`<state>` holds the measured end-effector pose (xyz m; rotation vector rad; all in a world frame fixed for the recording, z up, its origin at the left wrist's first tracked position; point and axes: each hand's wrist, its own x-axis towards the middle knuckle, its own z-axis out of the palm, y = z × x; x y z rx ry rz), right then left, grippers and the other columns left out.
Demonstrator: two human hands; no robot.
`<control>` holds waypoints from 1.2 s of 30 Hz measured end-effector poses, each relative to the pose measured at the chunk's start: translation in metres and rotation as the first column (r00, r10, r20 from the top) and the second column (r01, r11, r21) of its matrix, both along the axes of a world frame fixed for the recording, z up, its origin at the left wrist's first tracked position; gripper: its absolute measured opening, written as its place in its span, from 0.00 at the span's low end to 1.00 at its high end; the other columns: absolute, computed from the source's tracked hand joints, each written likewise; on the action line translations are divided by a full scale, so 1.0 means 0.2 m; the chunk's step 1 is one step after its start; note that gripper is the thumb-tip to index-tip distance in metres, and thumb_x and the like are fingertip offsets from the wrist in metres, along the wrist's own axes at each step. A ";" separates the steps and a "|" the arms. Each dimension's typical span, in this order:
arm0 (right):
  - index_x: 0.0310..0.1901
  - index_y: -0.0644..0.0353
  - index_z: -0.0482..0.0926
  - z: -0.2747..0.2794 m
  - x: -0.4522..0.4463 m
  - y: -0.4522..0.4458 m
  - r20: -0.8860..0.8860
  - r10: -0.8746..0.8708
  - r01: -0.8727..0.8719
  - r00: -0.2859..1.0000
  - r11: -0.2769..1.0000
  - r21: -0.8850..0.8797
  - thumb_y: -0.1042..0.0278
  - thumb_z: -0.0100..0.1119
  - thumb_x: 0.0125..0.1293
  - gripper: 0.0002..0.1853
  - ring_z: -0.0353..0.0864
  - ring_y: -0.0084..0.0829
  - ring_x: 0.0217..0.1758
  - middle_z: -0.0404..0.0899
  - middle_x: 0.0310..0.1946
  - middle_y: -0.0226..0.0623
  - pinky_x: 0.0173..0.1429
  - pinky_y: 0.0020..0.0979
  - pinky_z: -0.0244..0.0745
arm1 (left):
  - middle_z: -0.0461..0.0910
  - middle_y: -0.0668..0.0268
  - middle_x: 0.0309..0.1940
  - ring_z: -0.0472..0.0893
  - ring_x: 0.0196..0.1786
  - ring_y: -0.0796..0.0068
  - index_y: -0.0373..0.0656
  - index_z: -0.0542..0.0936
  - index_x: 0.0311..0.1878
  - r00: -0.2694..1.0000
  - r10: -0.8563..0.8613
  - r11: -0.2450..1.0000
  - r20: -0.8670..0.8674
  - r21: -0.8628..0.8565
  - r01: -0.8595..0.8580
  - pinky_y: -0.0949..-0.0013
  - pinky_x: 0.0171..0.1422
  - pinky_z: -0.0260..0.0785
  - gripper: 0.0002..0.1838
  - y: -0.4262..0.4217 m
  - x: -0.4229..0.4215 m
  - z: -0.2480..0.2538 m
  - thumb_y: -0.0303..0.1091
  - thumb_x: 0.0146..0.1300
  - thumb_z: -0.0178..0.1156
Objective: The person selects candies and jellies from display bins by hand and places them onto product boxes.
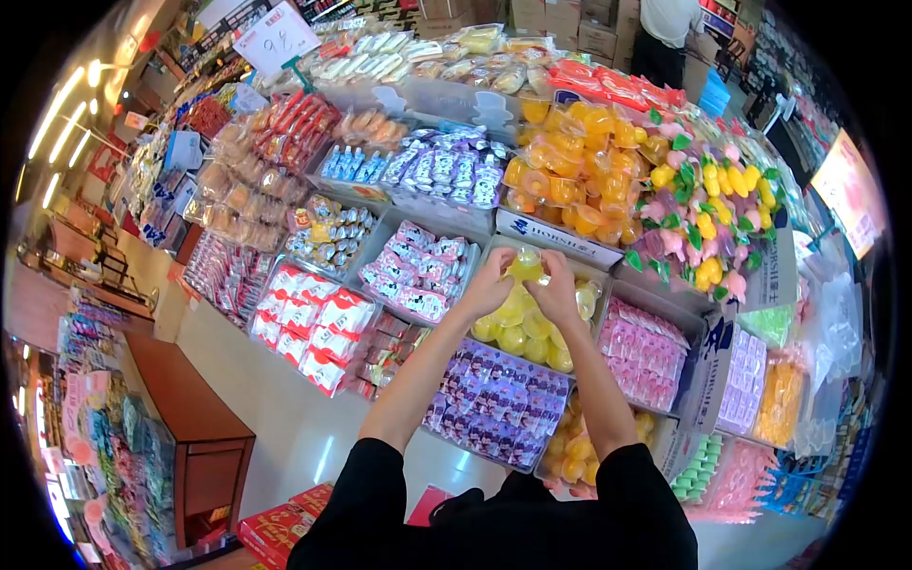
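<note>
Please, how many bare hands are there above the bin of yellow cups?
2. The left hand and the right hand are side by side over the yellow cups; I see no hidden ones there.

A brown cabinet [195, 418] stands on shiny pale floor [285, 423].

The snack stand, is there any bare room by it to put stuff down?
Bare floor shows between the brown cabinet and red-and-white packets; the cabinet's top looks bare too, beside bagged goods. The snack bins look packed; left hand and right hand crowd the yellow cups.
</note>
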<state>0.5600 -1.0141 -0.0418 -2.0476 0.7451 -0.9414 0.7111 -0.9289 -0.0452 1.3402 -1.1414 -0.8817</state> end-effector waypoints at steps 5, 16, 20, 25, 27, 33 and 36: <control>0.55 0.62 0.72 -0.15 0.04 -0.05 -0.095 0.081 -0.066 0.992 0.985 0.158 0.75 0.69 0.46 0.30 0.75 0.43 0.56 0.74 0.50 0.45 0.60 0.35 0.71 | 0.72 0.54 0.57 0.72 0.63 0.64 0.35 0.64 0.60 0.969 0.000 0.994 -0.249 0.108 0.028 0.67 0.66 0.64 0.22 -0.07 0.08 -0.26 0.22 0.63 0.52; 0.62 0.64 0.68 -0.14 -0.04 0.00 -0.155 0.023 0.002 0.988 0.987 0.161 0.80 0.60 0.53 0.31 0.72 0.41 0.63 0.71 0.60 0.45 0.69 0.36 0.65 | 0.70 0.54 0.63 0.70 0.66 0.65 0.37 0.63 0.63 0.951 0.296 0.951 -0.084 0.116 -0.286 0.67 0.68 0.62 0.20 0.66 -0.01 -0.09 0.28 0.70 0.49; 0.61 0.70 0.67 0.18 -0.08 0.36 0.056 -0.077 0.070 0.995 0.991 0.115 0.84 0.56 0.58 0.27 0.74 0.41 0.63 0.72 0.59 0.49 0.67 0.37 0.67 | 0.68 0.54 0.66 0.67 0.69 0.65 0.38 0.62 0.65 0.761 0.453 0.870 -0.463 0.043 -0.492 0.64 0.71 0.59 0.21 1.38 -0.13 -0.11 0.27 0.71 0.47; 0.60 0.69 0.68 0.38 0.00 1.04 0.106 0.334 -0.335 0.937 0.942 -0.003 0.83 0.57 0.59 0.25 0.76 0.41 0.60 0.74 0.56 0.49 0.65 0.37 0.69 | 0.66 0.53 0.67 0.64 0.71 0.63 0.38 0.60 0.67 0.604 0.672 0.654 -0.428 -0.039 -0.755 0.63 0.74 0.54 0.22 2.21 -0.41 -0.06 0.25 0.71 0.47; 0.60 0.68 0.68 0.43 0.02 1.33 0.107 0.493 -0.501 0.863 0.863 0.064 0.83 0.57 0.59 0.25 0.76 0.40 0.59 0.74 0.55 0.49 0.64 0.36 0.69 | 0.66 0.53 0.67 0.64 0.71 0.63 0.37 0.60 0.67 0.536 0.746 0.573 -0.394 -0.031 -0.819 0.63 0.74 0.54 0.22 2.48 -0.57 -0.01 0.25 0.70 0.47; 0.58 0.68 0.70 0.44 -0.13 2.27 0.162 0.844 -0.859 0.511 0.504 0.087 0.82 0.61 0.57 0.25 0.79 0.37 0.55 0.75 0.53 0.45 0.60 0.35 0.73 | 0.66 0.53 0.67 0.64 0.72 0.63 0.35 0.60 0.67 0.281 0.888 0.258 -0.363 -0.111 -0.960 0.62 0.76 0.53 0.22 3.18 -1.23 0.19 0.23 0.70 0.46; 0.57 0.68 0.70 0.43 -0.31 2.72 0.193 0.930 -0.947 0.312 0.289 0.139 0.81 0.62 0.56 0.25 0.79 0.37 0.55 0.75 0.52 0.45 0.60 0.35 0.74 | 0.65 0.53 0.67 0.63 0.72 0.63 0.35 0.59 0.67 0.119 0.924 0.079 -0.363 -0.123 -0.989 0.62 0.76 0.52 0.22 3.46 -1.58 0.24 0.22 0.70 0.46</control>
